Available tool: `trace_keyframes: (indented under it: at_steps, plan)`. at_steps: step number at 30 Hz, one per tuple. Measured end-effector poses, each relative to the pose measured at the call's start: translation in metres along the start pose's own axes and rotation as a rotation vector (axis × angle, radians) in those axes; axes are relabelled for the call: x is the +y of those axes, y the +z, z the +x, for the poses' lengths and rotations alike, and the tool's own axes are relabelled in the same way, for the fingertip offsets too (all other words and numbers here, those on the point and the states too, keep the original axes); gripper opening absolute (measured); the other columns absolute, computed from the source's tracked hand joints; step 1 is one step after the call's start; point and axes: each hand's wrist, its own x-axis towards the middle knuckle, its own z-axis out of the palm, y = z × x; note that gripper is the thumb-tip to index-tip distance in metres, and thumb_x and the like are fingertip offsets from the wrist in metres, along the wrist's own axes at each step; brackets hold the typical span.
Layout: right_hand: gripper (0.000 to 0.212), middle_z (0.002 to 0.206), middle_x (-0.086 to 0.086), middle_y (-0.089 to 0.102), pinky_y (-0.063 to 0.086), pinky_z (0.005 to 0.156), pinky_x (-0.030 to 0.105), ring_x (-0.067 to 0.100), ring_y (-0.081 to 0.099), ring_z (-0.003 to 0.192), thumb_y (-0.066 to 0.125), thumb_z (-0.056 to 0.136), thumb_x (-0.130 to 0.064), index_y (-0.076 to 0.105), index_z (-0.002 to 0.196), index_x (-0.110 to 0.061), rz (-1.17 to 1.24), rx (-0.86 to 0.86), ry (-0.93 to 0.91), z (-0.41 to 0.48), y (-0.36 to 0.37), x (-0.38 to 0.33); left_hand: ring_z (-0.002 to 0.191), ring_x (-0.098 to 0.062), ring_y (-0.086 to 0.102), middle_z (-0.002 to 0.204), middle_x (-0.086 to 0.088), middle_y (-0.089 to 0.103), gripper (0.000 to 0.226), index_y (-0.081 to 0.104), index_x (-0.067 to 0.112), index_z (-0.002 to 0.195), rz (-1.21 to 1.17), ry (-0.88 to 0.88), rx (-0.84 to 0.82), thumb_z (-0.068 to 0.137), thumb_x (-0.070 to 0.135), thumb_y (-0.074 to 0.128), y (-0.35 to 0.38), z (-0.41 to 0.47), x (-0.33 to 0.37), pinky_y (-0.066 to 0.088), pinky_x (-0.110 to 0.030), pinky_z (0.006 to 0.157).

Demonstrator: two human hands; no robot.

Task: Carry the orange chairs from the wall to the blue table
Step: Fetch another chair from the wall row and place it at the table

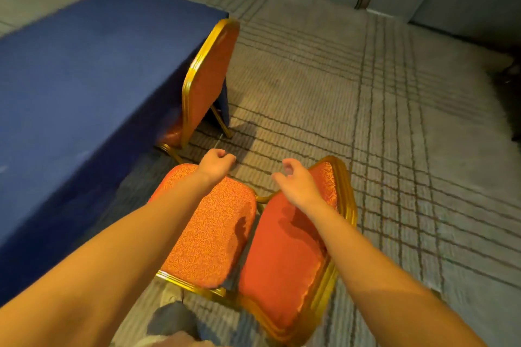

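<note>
Head view: nearest orange chair [208, 228] on carpet [366, 121] beside blue table [84, 79], touched by neither hand; left hand [215, 162] curled, empty, right hand [296, 180] loose, empty. Beyond, second chair [208, 79] tucked in. Seems placed; calls for nudging closer, perhaps.

The left grip [215, 164] and right grip [296, 184] are carried on bare forearms [158, 222]. Low down, grey-blue cloth [172, 318] is worn, with a paler patch [177, 340] beneath; both are too blurred to be named.
</note>
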Motion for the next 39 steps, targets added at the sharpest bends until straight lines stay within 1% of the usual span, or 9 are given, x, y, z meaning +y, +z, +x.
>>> trace_keyframes:
  at_steps: [4, 8, 12, 14, 17, 24, 30, 36, 39]
  plan:
    - [0.052, 0.136, 0.008, 0.054, 0.041, 0.102, 0.033, 0.022, 0.052, 0.123, 0.064, 0.088, -0.026, 0.049, 0.136, -0.011, -0.117, -0.097, -0.159, 0.008, -0.051, 0.016, 0.106, -0.027, 0.057, 0.116, -0.010, 0.058, 0.049, 0.044, 0.010, 0.136, -0.024, -0.009, 0.151, 0.092, 0.029, 0.056, 0.039, -0.029, 0.005, 0.046, -0.039, 0.091]
    - [0.053, 0.140, 0.008, 0.051, 0.039, 0.105, 0.036, 0.022, 0.049, 0.128, 0.061, 0.089, -0.030, 0.047, 0.138, -0.013, -0.264, -0.182, -0.269, 0.019, -0.088, 0.023, 0.090, -0.023, 0.061, 0.095, -0.006, 0.060, 0.047, 0.047, 0.010, 0.136, -0.034, -0.004, 0.235, 0.092, 0.028, 0.054, 0.069, -0.053, 0.008, 0.046, -0.034, 0.080]
    - [0.055, 0.140, 0.007, 0.051, 0.041, 0.104, 0.037, 0.022, 0.049, 0.127, 0.060, 0.089, -0.034, 0.047, 0.138, -0.016, -0.345, -0.265, -0.339, 0.034, -0.099, 0.024, 0.083, -0.023, 0.056, 0.090, -0.004, 0.055, 0.016, 0.050, 0.022, 0.109, -0.079, -0.024, 0.303, 0.093, 0.025, 0.053, 0.084, -0.063, 0.010, 0.047, -0.036, 0.077]
    - [0.055, 0.141, 0.006, 0.050, 0.041, 0.103, 0.038, 0.022, 0.049, 0.127, 0.059, 0.088, -0.035, 0.047, 0.139, -0.017, -0.383, -0.318, -0.355, 0.044, -0.098, 0.020, 0.082, -0.021, 0.057, 0.099, -0.007, 0.058, 0.032, 0.050, 0.015, 0.123, -0.092, -0.039, 0.347, 0.093, 0.026, 0.054, 0.085, -0.062, 0.010, 0.048, -0.035, 0.076]
    - [0.055, 0.136, 0.006, 0.054, 0.043, 0.101, 0.038, 0.023, 0.052, 0.125, 0.060, 0.087, -0.038, 0.048, 0.137, -0.017, -0.427, -0.377, -0.387, 0.057, -0.090, 0.012, 0.069, -0.010, 0.053, 0.086, 0.005, 0.055, 0.049, 0.041, 0.011, 0.139, -0.106, -0.054, 0.385, 0.094, 0.027, 0.053, 0.084, -0.056, 0.005, 0.043, -0.027, 0.060]
    - [0.053, 0.134, 0.006, 0.055, 0.043, 0.099, 0.034, 0.023, 0.053, 0.122, 0.061, 0.087, -0.039, 0.051, 0.135, -0.018, -0.541, -0.476, -0.381, 0.090, -0.075, 0.007, 0.077, -0.011, 0.055, 0.102, 0.002, 0.053, 0.051, 0.044, 0.015, 0.137, -0.059, -0.147, 0.455, 0.091, 0.036, 0.055, 0.079, -0.030, -0.007, 0.045, -0.028, 0.067]
    - [0.049, 0.132, 0.010, 0.057, 0.041, 0.089, 0.027, 0.023, 0.055, 0.119, 0.059, 0.089, -0.033, 0.051, 0.133, -0.013, -0.665, -0.653, -0.385, 0.136, -0.041, -0.005, 0.068, -0.005, 0.052, 0.083, 0.009, 0.053, 0.045, 0.050, 0.013, 0.131, -0.144, -0.293, 0.544, 0.091, 0.033, 0.056, 0.075, -0.013, -0.028, 0.041, -0.026, 0.065]
    - [0.048, 0.132, 0.008, 0.057, 0.041, 0.083, 0.028, 0.025, 0.058, 0.112, 0.056, 0.090, -0.033, 0.051, 0.134, -0.014, -0.800, -0.852, -0.444, 0.180, 0.002, -0.012, 0.084, -0.022, 0.055, 0.096, -0.007, 0.063, 0.031, 0.059, 0.008, 0.115, -0.279, -0.553, 0.727, 0.091, 0.028, 0.057, 0.083, -0.023, -0.066, 0.038, -0.027, 0.071]
    - [0.041, 0.125, 0.011, 0.060, 0.042, 0.084, 0.029, 0.026, 0.058, 0.108, 0.058, 0.091, -0.026, 0.055, 0.128, -0.008, -0.796, -0.917, -0.449, 0.192, 0.016, -0.001, 0.103, -0.031, 0.059, 0.114, -0.019, 0.064, 0.030, 0.061, 0.002, 0.111, -0.323, -0.665, 0.789, 0.090, 0.023, 0.058, 0.104, -0.038, -0.083, 0.044, -0.034, 0.084]
